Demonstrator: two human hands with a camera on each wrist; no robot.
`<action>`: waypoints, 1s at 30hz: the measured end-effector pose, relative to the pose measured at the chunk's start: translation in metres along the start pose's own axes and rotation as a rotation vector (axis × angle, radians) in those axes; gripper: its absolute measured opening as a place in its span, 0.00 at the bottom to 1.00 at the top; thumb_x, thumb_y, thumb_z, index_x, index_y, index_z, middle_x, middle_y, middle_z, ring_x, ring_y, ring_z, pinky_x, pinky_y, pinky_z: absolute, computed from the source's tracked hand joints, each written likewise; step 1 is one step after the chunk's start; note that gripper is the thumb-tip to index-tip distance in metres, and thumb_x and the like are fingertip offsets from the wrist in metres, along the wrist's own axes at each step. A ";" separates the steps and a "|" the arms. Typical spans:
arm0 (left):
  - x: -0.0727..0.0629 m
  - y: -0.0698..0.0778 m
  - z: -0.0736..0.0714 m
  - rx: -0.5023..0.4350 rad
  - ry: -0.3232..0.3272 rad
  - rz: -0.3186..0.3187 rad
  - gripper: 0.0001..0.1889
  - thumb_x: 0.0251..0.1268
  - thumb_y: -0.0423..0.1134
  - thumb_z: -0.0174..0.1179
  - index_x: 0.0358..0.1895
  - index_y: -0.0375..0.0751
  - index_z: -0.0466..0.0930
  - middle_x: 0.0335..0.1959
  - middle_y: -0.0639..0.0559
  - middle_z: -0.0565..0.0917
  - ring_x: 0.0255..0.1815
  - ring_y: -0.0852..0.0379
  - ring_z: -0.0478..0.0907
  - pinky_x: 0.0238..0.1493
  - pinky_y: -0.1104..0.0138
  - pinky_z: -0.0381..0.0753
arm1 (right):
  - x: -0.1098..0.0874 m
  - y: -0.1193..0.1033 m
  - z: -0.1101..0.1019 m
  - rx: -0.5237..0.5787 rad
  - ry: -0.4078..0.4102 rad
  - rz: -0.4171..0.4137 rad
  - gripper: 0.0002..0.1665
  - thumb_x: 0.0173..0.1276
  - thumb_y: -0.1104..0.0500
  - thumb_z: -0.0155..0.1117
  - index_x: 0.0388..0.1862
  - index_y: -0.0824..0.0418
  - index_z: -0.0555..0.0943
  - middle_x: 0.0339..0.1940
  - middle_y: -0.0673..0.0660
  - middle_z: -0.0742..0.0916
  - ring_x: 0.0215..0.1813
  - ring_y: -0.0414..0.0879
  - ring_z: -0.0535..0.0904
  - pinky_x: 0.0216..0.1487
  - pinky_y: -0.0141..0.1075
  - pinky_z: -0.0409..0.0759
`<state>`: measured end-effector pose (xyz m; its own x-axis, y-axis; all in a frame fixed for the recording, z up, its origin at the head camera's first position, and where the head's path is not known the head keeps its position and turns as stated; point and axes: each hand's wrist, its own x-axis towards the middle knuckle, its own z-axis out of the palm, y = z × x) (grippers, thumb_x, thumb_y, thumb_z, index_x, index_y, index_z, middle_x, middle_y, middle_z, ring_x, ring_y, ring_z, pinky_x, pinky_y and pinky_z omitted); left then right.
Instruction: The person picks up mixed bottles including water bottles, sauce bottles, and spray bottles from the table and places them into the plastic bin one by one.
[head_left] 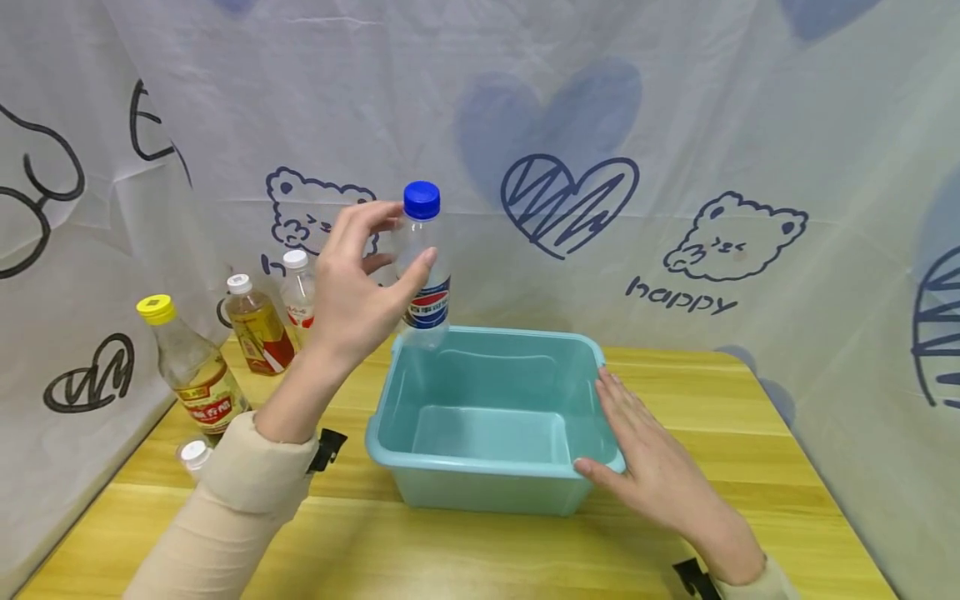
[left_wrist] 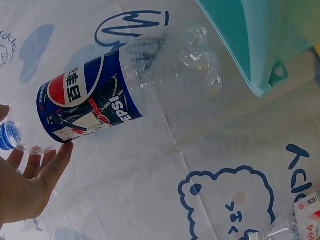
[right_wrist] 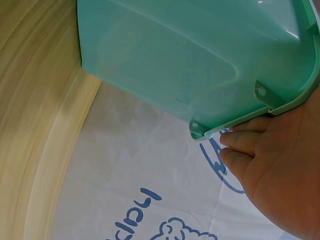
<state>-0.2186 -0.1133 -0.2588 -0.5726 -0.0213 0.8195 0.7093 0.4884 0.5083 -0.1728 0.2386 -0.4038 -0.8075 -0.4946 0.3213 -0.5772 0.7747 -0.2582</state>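
Note:
My left hand [head_left: 358,279] holds a clear plastic Pepsi bottle [head_left: 427,307] near its neck, thumb on one side and fingers on the other. The bottle has a blue cap and a blue label, and it is raised above the back left rim of a teal plastic tub [head_left: 491,492]. In the left wrist view the see-through bottle [left_wrist: 90,95] points its base toward the tub's edge. My right hand [head_left: 652,471] rests on the tub's right rim with its fingers extended. Nothing shows inside the tub. The right wrist view shows the fingers along the rim, against its outer side.
Left of the tub, on the wooden table [head_left: 330,550], stand a yellow-capped bottle [head_left: 206,396], a white-capped bottle with a yellow-and-red label [head_left: 261,333] and a clear white-capped bottle [head_left: 297,292]. Another white cap [head_left: 197,452] shows beside my left sleeve. A printed curtain [head_left: 570,275] hangs behind.

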 end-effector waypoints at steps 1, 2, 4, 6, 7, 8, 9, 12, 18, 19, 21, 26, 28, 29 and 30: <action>0.000 0.001 0.002 -0.006 -0.012 -0.002 0.27 0.64 0.33 0.72 0.66 0.33 0.77 0.61 0.42 0.78 0.62 0.54 0.77 0.53 0.52 0.88 | 0.000 0.000 0.000 0.001 -0.001 0.001 0.58 0.73 0.36 0.64 0.85 0.66 0.50 0.88 0.60 0.51 0.86 0.56 0.48 0.85 0.44 0.48; 0.001 0.002 0.003 -0.011 -0.023 -0.006 0.27 0.64 0.33 0.72 0.66 0.34 0.77 0.61 0.42 0.78 0.62 0.54 0.77 0.53 0.52 0.88 | 0.000 0.000 0.000 0.001 0.000 0.001 0.58 0.73 0.36 0.65 0.85 0.66 0.50 0.88 0.60 0.51 0.86 0.56 0.48 0.85 0.44 0.48; 0.002 0.005 0.006 -0.020 -0.045 -0.015 0.27 0.64 0.33 0.72 0.65 0.35 0.77 0.62 0.43 0.78 0.61 0.54 0.77 0.53 0.52 0.88 | 0.000 0.000 0.000 0.000 -0.001 0.002 0.58 0.73 0.36 0.65 0.85 0.66 0.50 0.88 0.60 0.51 0.86 0.55 0.47 0.85 0.46 0.49; 0.003 0.007 0.009 -0.035 -0.069 -0.029 0.27 0.64 0.34 0.72 0.66 0.36 0.78 0.62 0.44 0.78 0.62 0.54 0.77 0.54 0.53 0.88 | 0.000 0.000 0.000 0.000 0.001 0.003 0.58 0.73 0.36 0.65 0.85 0.66 0.50 0.87 0.60 0.51 0.86 0.55 0.47 0.84 0.48 0.51; 0.004 0.008 0.011 -0.046 -0.080 -0.036 0.27 0.64 0.34 0.73 0.66 0.36 0.78 0.62 0.44 0.78 0.62 0.54 0.77 0.54 0.53 0.88 | 0.000 0.000 0.000 0.000 0.002 0.001 0.58 0.73 0.36 0.65 0.85 0.66 0.50 0.87 0.60 0.52 0.86 0.55 0.48 0.84 0.50 0.52; 0.005 0.009 0.012 -0.055 -0.090 -0.041 0.27 0.65 0.34 0.73 0.66 0.36 0.77 0.61 0.44 0.78 0.62 0.55 0.77 0.54 0.54 0.88 | 0.000 0.000 0.000 0.000 0.003 -0.001 0.58 0.73 0.36 0.65 0.85 0.66 0.50 0.87 0.60 0.52 0.86 0.55 0.48 0.84 0.51 0.53; 0.006 0.009 0.014 -0.066 -0.100 -0.045 0.27 0.65 0.34 0.73 0.66 0.36 0.77 0.61 0.45 0.78 0.62 0.55 0.77 0.54 0.54 0.88 | 0.000 0.001 0.000 0.001 0.005 -0.003 0.58 0.73 0.36 0.65 0.85 0.66 0.50 0.87 0.60 0.52 0.86 0.55 0.48 0.84 0.51 0.53; 0.010 0.011 0.019 -0.099 -0.131 -0.052 0.27 0.65 0.35 0.72 0.66 0.36 0.77 0.61 0.44 0.78 0.62 0.52 0.77 0.54 0.54 0.88 | 0.000 0.001 0.000 0.003 0.008 -0.006 0.58 0.73 0.36 0.64 0.85 0.66 0.50 0.87 0.60 0.52 0.86 0.55 0.47 0.84 0.49 0.51; 0.016 0.016 0.030 -0.147 -0.196 -0.071 0.27 0.65 0.35 0.72 0.66 0.36 0.77 0.61 0.43 0.78 0.61 0.50 0.77 0.54 0.56 0.88 | 0.001 0.000 0.000 0.005 0.001 0.011 0.58 0.73 0.37 0.66 0.85 0.66 0.50 0.88 0.59 0.52 0.86 0.55 0.47 0.83 0.52 0.54; 0.017 0.017 0.032 -0.158 -0.207 -0.078 0.27 0.65 0.35 0.72 0.66 0.36 0.77 0.61 0.43 0.78 0.61 0.51 0.77 0.54 0.56 0.88 | 0.001 0.000 0.000 0.005 -0.001 0.016 0.58 0.72 0.37 0.66 0.85 0.65 0.50 0.88 0.59 0.52 0.86 0.55 0.47 0.83 0.53 0.55; 0.019 0.018 0.036 -0.180 -0.230 -0.090 0.27 0.66 0.35 0.72 0.66 0.35 0.77 0.61 0.42 0.78 0.61 0.50 0.77 0.54 0.57 0.88 | 0.001 -0.001 0.000 0.005 -0.006 0.024 0.58 0.72 0.37 0.66 0.86 0.65 0.50 0.88 0.59 0.51 0.86 0.55 0.48 0.82 0.54 0.56; 0.022 0.018 0.047 -0.198 -0.291 -0.118 0.27 0.67 0.36 0.71 0.68 0.35 0.76 0.61 0.43 0.78 0.62 0.51 0.77 0.55 0.61 0.87 | 0.002 -0.001 0.000 0.003 -0.013 0.032 0.58 0.73 0.35 0.63 0.86 0.65 0.50 0.88 0.58 0.51 0.86 0.57 0.49 0.82 0.56 0.57; 0.022 0.018 0.052 -0.205 -0.311 -0.132 0.27 0.68 0.36 0.71 0.68 0.36 0.75 0.61 0.44 0.78 0.62 0.51 0.77 0.55 0.61 0.87 | 0.002 -0.001 0.000 0.003 -0.019 0.037 0.58 0.74 0.34 0.62 0.86 0.64 0.50 0.88 0.58 0.51 0.86 0.58 0.49 0.82 0.57 0.58; 0.022 0.018 0.055 -0.208 -0.320 -0.138 0.27 0.68 0.37 0.71 0.68 0.36 0.75 0.61 0.44 0.78 0.62 0.51 0.77 0.56 0.62 0.87 | 0.002 -0.001 0.000 0.003 -0.021 0.039 0.58 0.74 0.34 0.62 0.86 0.64 0.50 0.88 0.58 0.51 0.86 0.58 0.49 0.82 0.57 0.58; 0.022 0.017 0.058 -0.216 -0.328 -0.146 0.27 0.68 0.37 0.71 0.68 0.36 0.75 0.62 0.45 0.78 0.63 0.52 0.77 0.56 0.62 0.87 | 0.002 -0.001 0.000 0.003 -0.022 0.040 0.58 0.74 0.34 0.62 0.86 0.64 0.50 0.88 0.58 0.51 0.86 0.58 0.49 0.82 0.57 0.57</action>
<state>-0.2425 -0.0548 -0.2474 -0.7494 0.2195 0.6247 0.6609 0.3064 0.6851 -0.1738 0.2370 -0.4029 -0.8327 -0.4716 0.2902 -0.5444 0.7931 -0.2732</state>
